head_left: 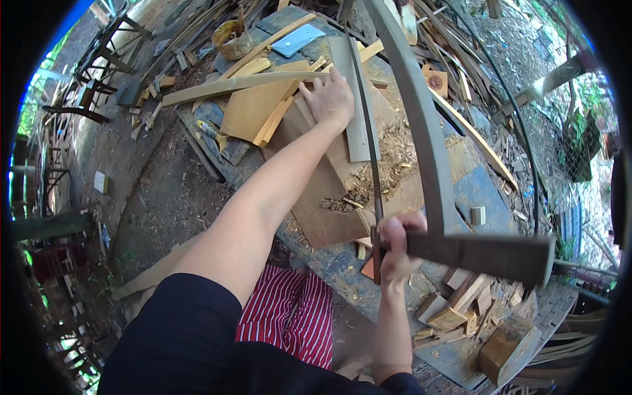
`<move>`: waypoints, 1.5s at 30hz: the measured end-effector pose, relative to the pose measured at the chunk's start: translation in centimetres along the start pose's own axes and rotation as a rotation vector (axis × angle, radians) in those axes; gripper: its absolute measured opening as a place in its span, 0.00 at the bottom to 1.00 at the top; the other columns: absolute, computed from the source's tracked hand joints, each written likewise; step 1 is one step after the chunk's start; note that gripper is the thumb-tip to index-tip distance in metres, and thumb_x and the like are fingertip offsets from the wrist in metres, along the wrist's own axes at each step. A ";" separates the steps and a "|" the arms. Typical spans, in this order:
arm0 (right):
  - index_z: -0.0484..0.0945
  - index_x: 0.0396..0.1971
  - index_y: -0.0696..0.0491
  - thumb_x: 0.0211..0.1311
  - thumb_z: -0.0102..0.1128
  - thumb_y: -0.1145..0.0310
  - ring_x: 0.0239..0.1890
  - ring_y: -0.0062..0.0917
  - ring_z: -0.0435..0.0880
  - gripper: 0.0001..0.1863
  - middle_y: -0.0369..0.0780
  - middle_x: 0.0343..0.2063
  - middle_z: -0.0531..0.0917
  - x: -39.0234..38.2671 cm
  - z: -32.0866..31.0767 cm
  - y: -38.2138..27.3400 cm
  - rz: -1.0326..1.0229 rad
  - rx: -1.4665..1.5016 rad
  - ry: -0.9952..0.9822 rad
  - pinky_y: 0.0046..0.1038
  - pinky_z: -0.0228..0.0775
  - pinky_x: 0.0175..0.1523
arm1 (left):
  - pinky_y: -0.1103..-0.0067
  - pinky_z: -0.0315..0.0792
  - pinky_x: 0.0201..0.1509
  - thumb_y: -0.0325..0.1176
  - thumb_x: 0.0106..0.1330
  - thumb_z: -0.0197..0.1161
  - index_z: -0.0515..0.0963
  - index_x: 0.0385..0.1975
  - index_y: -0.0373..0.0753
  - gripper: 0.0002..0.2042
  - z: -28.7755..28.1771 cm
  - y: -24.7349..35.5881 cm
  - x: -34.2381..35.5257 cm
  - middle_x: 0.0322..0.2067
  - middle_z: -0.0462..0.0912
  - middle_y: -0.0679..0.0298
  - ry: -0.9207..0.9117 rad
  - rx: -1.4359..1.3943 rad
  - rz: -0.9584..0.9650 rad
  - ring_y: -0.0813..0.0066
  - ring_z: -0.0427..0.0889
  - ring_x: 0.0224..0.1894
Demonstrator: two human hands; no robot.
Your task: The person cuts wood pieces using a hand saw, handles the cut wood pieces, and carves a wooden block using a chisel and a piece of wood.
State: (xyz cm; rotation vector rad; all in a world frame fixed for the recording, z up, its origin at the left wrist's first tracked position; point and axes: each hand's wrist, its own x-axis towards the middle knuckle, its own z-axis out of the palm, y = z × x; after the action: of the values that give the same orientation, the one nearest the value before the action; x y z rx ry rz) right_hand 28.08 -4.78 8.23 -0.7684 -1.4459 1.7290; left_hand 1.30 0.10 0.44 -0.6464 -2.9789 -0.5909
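A large wooden frame saw [421, 118] spans the right half of the view. My right hand [398, 247] is closed round its near end, beside the wooden crossbar [480, 253]. The narrow dark blade [372, 131] runs away from me, over or along the right edge of a pale grey board [359, 125]. My left hand [329, 99] lies on the wood just left of that board, fingers bent and apart. Its palm side is hidden. Whether the blade cuts into the board I cannot tell.
Sawdust and shavings [395, 148] cover the worn blue workbench [477, 191]. A long wooden strip [230, 85], a brush [234, 150], a pail [232, 41] and a light-blue flat packet [298, 40] lie at left and back. Offcuts [457, 309] and a wooden block [503, 349] sit near right.
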 end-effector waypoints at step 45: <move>0.67 0.18 0.57 0.55 0.56 0.79 0.16 0.15 0.67 0.09 0.32 0.14 0.69 9.3 5.9 3.0 0.012 0.355 0.024 0.19 0.60 0.23 | 0.51 0.39 0.68 0.43 0.69 0.45 0.63 0.58 0.37 0.22 0.9 -0.3 -0.5 0.50 0.77 0.59 0.012 -0.018 -0.049 0.61 0.69 0.56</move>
State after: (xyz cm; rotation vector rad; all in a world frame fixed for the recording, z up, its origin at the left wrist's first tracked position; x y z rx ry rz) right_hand 17.69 -0.40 6.48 -0.6037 -1.0764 1.9089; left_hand 1.73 0.01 -0.56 -0.5705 -2.9894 -0.6232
